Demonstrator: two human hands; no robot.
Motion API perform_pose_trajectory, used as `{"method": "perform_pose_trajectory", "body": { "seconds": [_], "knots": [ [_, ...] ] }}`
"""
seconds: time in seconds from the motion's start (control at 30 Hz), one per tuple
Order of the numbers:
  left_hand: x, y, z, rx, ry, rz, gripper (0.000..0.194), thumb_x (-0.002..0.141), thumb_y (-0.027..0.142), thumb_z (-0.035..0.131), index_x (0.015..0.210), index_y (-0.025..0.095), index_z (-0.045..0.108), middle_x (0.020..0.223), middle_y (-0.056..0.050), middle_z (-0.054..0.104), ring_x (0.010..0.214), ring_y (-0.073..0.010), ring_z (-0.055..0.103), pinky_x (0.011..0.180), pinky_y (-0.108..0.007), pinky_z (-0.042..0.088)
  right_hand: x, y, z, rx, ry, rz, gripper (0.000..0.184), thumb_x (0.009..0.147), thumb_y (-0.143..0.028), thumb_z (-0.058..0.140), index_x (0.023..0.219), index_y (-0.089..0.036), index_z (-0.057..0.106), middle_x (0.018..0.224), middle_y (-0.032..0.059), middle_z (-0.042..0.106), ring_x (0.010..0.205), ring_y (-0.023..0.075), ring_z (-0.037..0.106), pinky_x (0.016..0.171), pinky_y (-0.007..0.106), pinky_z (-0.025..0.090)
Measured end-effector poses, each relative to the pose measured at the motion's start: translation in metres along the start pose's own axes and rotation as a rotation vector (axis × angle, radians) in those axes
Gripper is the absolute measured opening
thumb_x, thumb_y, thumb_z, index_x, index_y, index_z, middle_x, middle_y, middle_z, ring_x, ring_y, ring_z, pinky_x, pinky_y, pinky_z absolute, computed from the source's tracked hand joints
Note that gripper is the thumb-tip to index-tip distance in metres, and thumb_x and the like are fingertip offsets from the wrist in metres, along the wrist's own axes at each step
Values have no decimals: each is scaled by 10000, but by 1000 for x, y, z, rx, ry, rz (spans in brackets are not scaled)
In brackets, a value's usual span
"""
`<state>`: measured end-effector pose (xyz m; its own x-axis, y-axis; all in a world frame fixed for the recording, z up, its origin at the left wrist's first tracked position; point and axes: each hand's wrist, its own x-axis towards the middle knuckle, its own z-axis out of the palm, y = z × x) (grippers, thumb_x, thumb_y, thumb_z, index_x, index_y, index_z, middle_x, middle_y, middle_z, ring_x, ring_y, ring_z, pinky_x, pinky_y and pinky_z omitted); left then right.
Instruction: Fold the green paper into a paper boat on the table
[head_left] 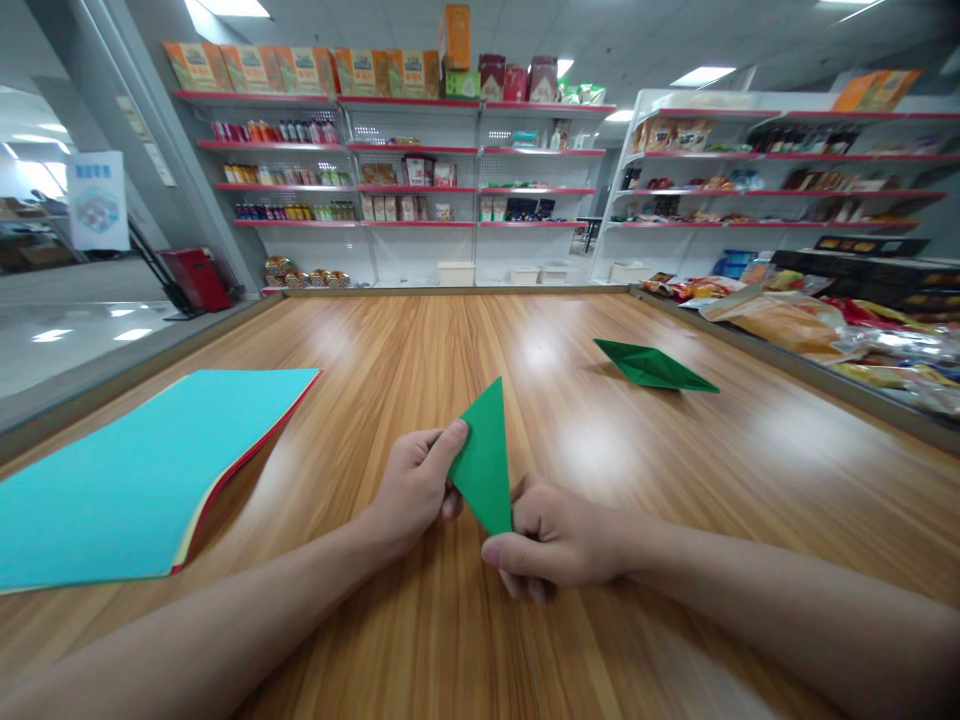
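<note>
A piece of green paper [486, 462], folded into a triangle, is held up above the wooden table. My left hand [420, 480] pinches its left corner, thumb on the near face. At the bottom tip, my right hand [551, 540] grips the paper between thumb and curled fingers. The paper's long straight edge faces right. Farther back on the right lies a folded green paper boat [656, 367], pointed at both ends. On the left rests a stack of coloured paper [150, 470], light blue on top with yellow and red edges showing.
The wooden table [420, 340] has a raised dark rim. Packaged snacks [795, 320] are heaped beyond its right edge. Shelves [420, 148] of boxes and bottles stand behind. At the left are a red trolley [196, 280] and a sign [98, 202].
</note>
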<state>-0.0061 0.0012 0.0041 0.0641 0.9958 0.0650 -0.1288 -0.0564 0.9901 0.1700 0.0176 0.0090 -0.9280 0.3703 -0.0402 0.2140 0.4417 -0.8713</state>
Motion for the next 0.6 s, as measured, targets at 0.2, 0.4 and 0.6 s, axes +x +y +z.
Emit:
{"method": "perform_pose_trajectory", "body": {
  "seconds": [0.2,0.4,0.6],
  "knots": [
    [3,2,-1,-76,-94,-92,495,803,567,578,557,159,445,338,67,386,270,-50,340,287,-152,274,0,4,2,-75,32,-92,552,970,-409,344,611,-115,642,507,53,629,502,98,597,563,190,492],
    [1,3,2,-155,-175,-156,491,776,566,615,557,161,442,334,79,361,263,-42,292,272,-152,276,1,2,4,-289,134,-298,478,942,-307,413,517,-146,562,492,47,598,543,119,592,638,245,495],
    [-1,0,-1,43,-75,26,518,829,591,532,561,159,433,382,60,410,286,-55,387,270,-141,270,1,1,0,95,63,-23,549,920,-529,402,587,-121,557,449,1,500,373,60,436,370,160,335]
  ]
}}
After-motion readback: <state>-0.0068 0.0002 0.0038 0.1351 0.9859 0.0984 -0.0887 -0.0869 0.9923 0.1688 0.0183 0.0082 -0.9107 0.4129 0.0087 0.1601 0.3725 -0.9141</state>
